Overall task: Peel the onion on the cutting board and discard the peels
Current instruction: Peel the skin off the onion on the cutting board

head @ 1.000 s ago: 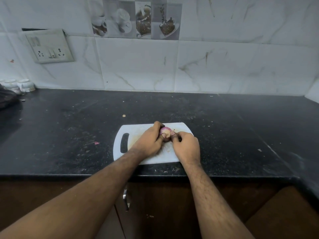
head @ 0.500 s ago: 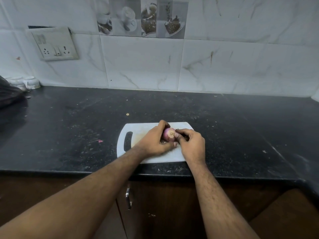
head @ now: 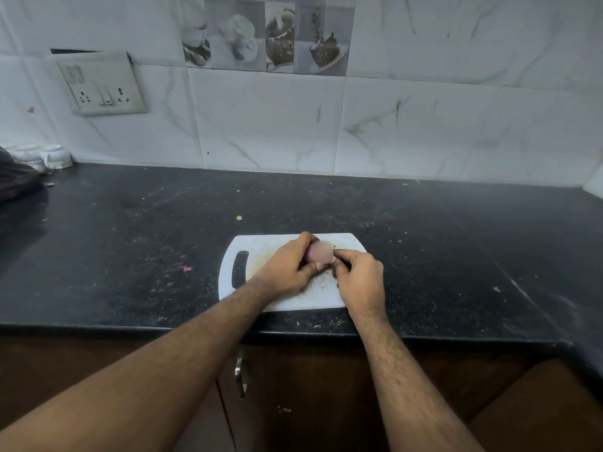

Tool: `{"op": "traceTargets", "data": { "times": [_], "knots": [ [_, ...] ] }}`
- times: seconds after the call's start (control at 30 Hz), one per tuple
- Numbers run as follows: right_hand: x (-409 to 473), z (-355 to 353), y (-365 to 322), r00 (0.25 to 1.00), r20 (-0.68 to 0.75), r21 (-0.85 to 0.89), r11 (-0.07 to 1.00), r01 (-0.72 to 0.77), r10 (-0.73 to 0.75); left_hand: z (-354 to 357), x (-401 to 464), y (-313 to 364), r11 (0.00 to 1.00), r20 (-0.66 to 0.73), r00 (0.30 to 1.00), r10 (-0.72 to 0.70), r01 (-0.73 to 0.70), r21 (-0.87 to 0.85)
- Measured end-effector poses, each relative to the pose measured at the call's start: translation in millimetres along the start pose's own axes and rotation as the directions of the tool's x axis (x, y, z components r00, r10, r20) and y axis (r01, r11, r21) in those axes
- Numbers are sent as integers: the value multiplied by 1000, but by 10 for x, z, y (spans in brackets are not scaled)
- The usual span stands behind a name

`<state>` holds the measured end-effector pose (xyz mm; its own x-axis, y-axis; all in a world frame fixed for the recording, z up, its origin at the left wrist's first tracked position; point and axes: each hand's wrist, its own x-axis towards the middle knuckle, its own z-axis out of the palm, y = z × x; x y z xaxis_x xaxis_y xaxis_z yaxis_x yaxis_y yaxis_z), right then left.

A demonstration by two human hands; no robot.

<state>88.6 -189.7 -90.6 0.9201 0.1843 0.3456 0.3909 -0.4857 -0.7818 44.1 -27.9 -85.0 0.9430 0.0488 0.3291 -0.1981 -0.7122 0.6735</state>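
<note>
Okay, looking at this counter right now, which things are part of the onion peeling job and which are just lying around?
Part of the job:
onion, gripped by the left hand
right hand, pinching at the onion
white cutting board

Just lying about:
small white cups by the wall
dark bag at the far left
pink scrap on the countertop

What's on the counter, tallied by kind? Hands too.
Hands: 2, left hand and right hand, both gripping the onion
Onion: 1
Board: 1, white
Cups: 2 small white ones at far left, maybe more, partly hidden
Dark bag: 1, at left edge
Total: 7
</note>
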Motion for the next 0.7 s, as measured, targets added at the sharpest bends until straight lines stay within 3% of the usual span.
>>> {"op": "traceTargets", "data": {
  "times": [0.57, 0.7],
  "knots": [
    [0, 3, -2, 998, 0, 36, 997, -61, 61, -7, 1, -38, 1000, 15, 1000, -28, 28, 11],
    [18, -36, -29, 998, 65, 41, 999, -24, 21, -5, 46, -77, 999, -32, 999, -36, 37, 23]
  ]
}}
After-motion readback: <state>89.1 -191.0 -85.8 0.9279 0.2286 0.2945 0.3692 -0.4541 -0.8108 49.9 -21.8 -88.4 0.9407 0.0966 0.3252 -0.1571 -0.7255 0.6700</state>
